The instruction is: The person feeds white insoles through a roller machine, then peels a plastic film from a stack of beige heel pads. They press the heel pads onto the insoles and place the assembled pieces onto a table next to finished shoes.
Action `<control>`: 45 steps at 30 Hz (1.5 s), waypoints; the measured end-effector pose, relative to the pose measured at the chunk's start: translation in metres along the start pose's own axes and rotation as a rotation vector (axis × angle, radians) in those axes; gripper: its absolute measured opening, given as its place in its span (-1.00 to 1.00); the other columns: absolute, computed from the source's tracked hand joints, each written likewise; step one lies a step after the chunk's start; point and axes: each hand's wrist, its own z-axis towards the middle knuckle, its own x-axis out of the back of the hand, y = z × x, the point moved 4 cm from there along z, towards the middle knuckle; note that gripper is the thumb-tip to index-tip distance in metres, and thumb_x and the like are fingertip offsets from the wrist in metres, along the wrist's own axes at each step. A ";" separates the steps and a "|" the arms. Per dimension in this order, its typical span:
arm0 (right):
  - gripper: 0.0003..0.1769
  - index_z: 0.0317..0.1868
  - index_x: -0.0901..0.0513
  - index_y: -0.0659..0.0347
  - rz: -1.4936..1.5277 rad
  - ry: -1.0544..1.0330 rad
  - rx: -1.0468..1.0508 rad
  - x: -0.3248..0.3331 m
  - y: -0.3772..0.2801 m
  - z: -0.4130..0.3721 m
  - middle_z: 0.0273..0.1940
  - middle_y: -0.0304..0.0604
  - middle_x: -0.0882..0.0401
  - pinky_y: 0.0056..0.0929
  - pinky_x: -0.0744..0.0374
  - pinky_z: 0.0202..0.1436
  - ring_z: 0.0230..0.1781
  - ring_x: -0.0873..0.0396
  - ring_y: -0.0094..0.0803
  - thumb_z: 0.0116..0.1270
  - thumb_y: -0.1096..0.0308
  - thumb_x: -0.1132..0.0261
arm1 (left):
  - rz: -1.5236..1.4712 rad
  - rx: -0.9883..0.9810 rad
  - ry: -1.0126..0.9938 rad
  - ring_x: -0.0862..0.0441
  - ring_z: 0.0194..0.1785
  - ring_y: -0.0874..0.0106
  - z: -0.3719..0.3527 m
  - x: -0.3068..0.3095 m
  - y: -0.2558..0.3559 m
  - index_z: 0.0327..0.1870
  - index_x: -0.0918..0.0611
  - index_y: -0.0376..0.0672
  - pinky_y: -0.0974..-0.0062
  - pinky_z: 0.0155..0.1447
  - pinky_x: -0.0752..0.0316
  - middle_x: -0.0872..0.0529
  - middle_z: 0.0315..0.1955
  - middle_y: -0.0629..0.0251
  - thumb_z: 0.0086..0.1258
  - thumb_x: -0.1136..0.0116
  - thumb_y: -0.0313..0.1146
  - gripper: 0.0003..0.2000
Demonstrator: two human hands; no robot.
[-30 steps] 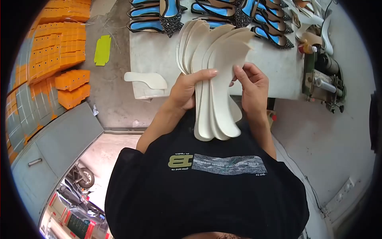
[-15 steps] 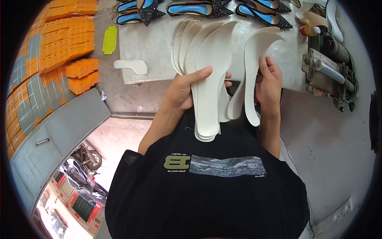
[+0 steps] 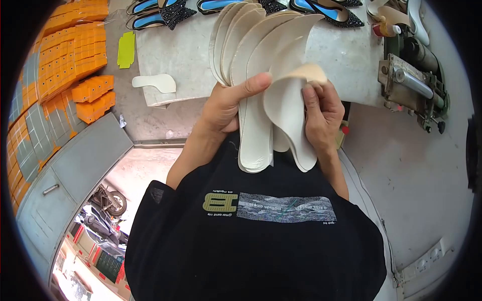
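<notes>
A fanned stack of white shoe insoles [image 3: 255,133] is clasped in my left hand [image 3: 228,103], the thumb lying across the front one. My right hand [image 3: 324,113] pinches a couple of curved insoles [image 3: 288,103] by their right edge, just beside the stack. Their wide ends bend over toward me and show a beige underside. These overlap the right side of the stack. Most fingers of my left hand are hidden behind the insoles. One more insole [image 3: 155,82] lies alone at the left end of the table.
Black sandals with blue footbeds [image 3: 326,12] line the far side of the white table [image 3: 346,65]. A roller machine [image 3: 414,83] stands at the right, with a small bottle [image 3: 386,30] near it. Orange boxes [image 3: 75,50] are piled at the left, beside a yellow-green card [image 3: 126,50].
My right hand has moved left and slightly down, bringing its insoles against the stack and bending their wide ends over. The stack in my left hand has risen a little in view.
</notes>
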 end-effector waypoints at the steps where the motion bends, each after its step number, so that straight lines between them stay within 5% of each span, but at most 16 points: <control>1: -0.64 0.17 -0.53 0.25 0.006 -0.016 0.046 -0.003 -0.001 0.000 -0.11 -0.17 -0.58 -0.69 -0.46 -0.18 -0.32 -0.46 -0.60 0.38 0.56 -0.20 | 0.023 0.039 0.053 -0.70 -0.14 0.31 -0.001 0.005 0.003 0.18 -0.49 -0.36 0.47 -0.05 -0.63 -0.71 -0.13 0.02 0.21 -0.35 -0.46 -0.51; 5: -0.53 0.23 -0.47 0.24 0.022 -0.073 0.177 -0.014 -0.005 -0.001 -0.12 -0.17 -0.55 -0.68 -0.47 -0.20 -0.32 -0.46 -0.59 0.31 0.62 -0.25 | 0.088 0.159 0.219 -0.70 -0.15 0.33 -0.005 0.017 0.009 0.17 -0.48 -0.39 0.49 -0.09 -0.63 -0.71 -0.13 0.02 0.24 -0.29 -0.46 -0.53; 9: -0.37 0.33 -0.33 0.23 -0.020 -0.084 0.258 -0.022 -0.009 -0.004 -0.09 -0.16 -0.56 -0.69 -0.49 -0.22 -0.33 -0.48 -0.59 0.24 0.65 -0.28 | 0.218 -0.029 0.232 -0.71 -0.17 0.26 -0.009 0.012 0.019 0.19 -0.45 -0.44 0.46 -0.08 -0.64 -0.71 -0.13 -0.05 0.29 -0.20 -0.44 -0.54; 12: -0.26 0.39 -0.21 0.23 -0.110 -0.026 0.162 -0.020 -0.027 0.000 -0.06 -0.06 -0.58 -0.64 -0.54 -0.23 -0.30 -0.54 -0.52 0.21 0.68 -0.28 | 0.184 0.079 0.115 -0.70 -0.10 0.14 -0.009 0.020 0.022 0.21 -0.42 -0.44 0.40 -0.04 -0.63 -0.66 -0.08 -0.16 0.35 -0.10 -0.34 -0.54; 14: -0.33 0.36 -0.26 0.28 0.124 0.164 -0.039 -0.011 -0.030 0.011 -0.04 0.04 -0.60 -0.58 -0.58 -0.23 -0.23 -0.59 -0.43 0.26 0.62 -0.27 | 0.153 0.191 -0.013 -0.68 -0.03 0.01 -0.007 0.023 0.021 0.23 -0.39 -0.45 0.34 0.01 -0.62 -0.62 -0.03 -0.27 0.41 0.00 -0.24 -0.51; 20: -0.49 0.28 -0.38 0.37 -0.139 0.313 -0.051 0.047 0.078 0.076 -0.04 0.11 -0.62 -0.51 -0.58 -0.15 -0.18 -0.62 -0.35 0.40 0.34 -0.25 | -0.151 0.114 -0.225 -0.72 -0.08 0.07 -0.002 0.027 0.022 0.28 -0.37 -0.37 0.37 -0.06 -0.65 -0.66 -0.04 -0.17 0.43 -0.02 -0.22 -0.50; 24: -0.50 0.25 -0.43 0.39 -0.937 0.489 -0.008 0.084 0.155 0.108 -0.01 0.09 -0.62 -0.47 -0.58 -0.11 -0.18 -0.61 -0.33 0.43 0.25 -0.23 | -0.133 0.105 -0.280 -0.72 -0.07 0.09 -0.006 0.024 0.017 0.31 -0.34 -0.33 0.36 -0.04 -0.65 -0.65 -0.02 -0.16 0.49 0.06 -0.09 -0.47; 26: -0.52 0.22 -0.47 0.42 -0.349 0.252 -0.068 0.034 0.072 0.086 0.04 0.05 -0.60 -0.44 -0.57 -0.06 -0.14 -0.59 -0.32 0.45 0.22 -0.20 | -0.087 0.101 -0.260 -0.72 -0.08 0.10 -0.003 0.027 0.017 0.30 -0.35 -0.33 0.37 -0.05 -0.65 -0.65 -0.02 -0.15 0.49 0.03 -0.09 -0.47; 27: -0.52 0.22 -0.47 0.42 -0.348 0.258 -0.070 0.014 0.045 0.074 0.04 0.05 -0.60 -0.44 -0.57 -0.06 -0.14 -0.59 -0.32 0.45 0.22 -0.20 | -0.046 0.122 -0.248 -0.72 -0.09 0.11 -0.001 0.028 0.015 0.30 -0.36 -0.32 0.37 -0.05 -0.65 -0.65 -0.02 -0.14 0.48 0.01 -0.09 -0.47; 29: -0.52 0.23 -0.47 0.43 0.257 -0.174 -0.095 -0.039 0.007 0.055 0.05 0.01 -0.61 -0.44 -0.56 -0.01 -0.10 -0.58 -0.32 0.45 0.26 -0.20 | 0.035 0.174 -0.241 -0.72 -0.11 0.14 0.002 0.027 0.006 0.29 -0.37 -0.31 0.38 -0.05 -0.65 -0.66 -0.02 -0.12 0.48 -0.04 -0.09 -0.47; 32: -0.54 0.24 -0.48 0.41 0.181 -0.077 -0.164 -0.060 -0.014 0.045 0.05 0.03 -0.60 -0.41 -0.54 0.05 -0.07 -0.57 -0.31 0.42 0.32 -0.23 | 0.085 0.061 -0.107 -0.72 -0.12 0.20 0.003 0.025 0.006 0.28 -0.39 -0.30 0.41 -0.07 -0.65 -0.67 -0.03 -0.09 0.44 -0.10 -0.17 -0.50; 34: -0.50 0.26 -0.46 0.39 -0.016 -0.141 0.193 -0.067 -0.014 0.046 0.05 0.03 -0.60 -0.49 -0.57 -0.05 -0.09 -0.57 -0.32 0.35 0.39 -0.28 | 0.132 -0.073 0.054 -0.72 -0.14 0.25 -0.002 0.031 0.014 0.28 -0.41 -0.28 0.43 -0.09 -0.64 -0.68 -0.05 -0.06 0.41 -0.16 -0.25 -0.52; 37: -0.56 0.20 -0.54 0.36 -0.066 -0.086 0.126 -0.064 -0.033 0.036 -0.06 -0.01 -0.62 -0.57 -0.55 -0.19 -0.17 -0.55 -0.40 0.30 0.49 -0.30 | 0.217 -0.001 0.034 -0.68 -0.02 0.25 -0.015 0.023 0.028 0.27 -0.43 -0.27 0.43 0.01 -0.60 -0.67 -0.01 0.00 0.37 -0.16 -0.35 -0.54; 39: -0.69 0.04 -0.64 0.35 -0.415 0.127 0.701 -0.056 -0.074 0.026 -0.23 -0.11 -0.59 -0.59 -0.47 -0.36 -0.34 -0.49 -0.48 0.25 0.59 -0.29 | 0.302 0.078 0.014 -0.64 0.09 0.25 -0.024 0.014 0.040 0.27 -0.44 -0.25 0.43 0.10 -0.55 -0.66 0.03 0.06 0.33 -0.16 -0.44 -0.54; 45: -0.81 -0.19 -0.67 0.34 -0.317 -0.089 0.536 -0.090 -0.109 0.017 -0.38 -0.18 -0.53 -0.54 -0.40 -0.44 -0.51 -0.39 -0.47 0.18 0.68 -0.28 | 0.832 -0.205 0.145 -0.67 -0.03 0.39 -0.049 -0.010 0.059 0.32 -0.39 -0.25 0.55 0.00 -0.57 -0.66 0.01 0.08 0.23 -0.06 -0.59 -0.46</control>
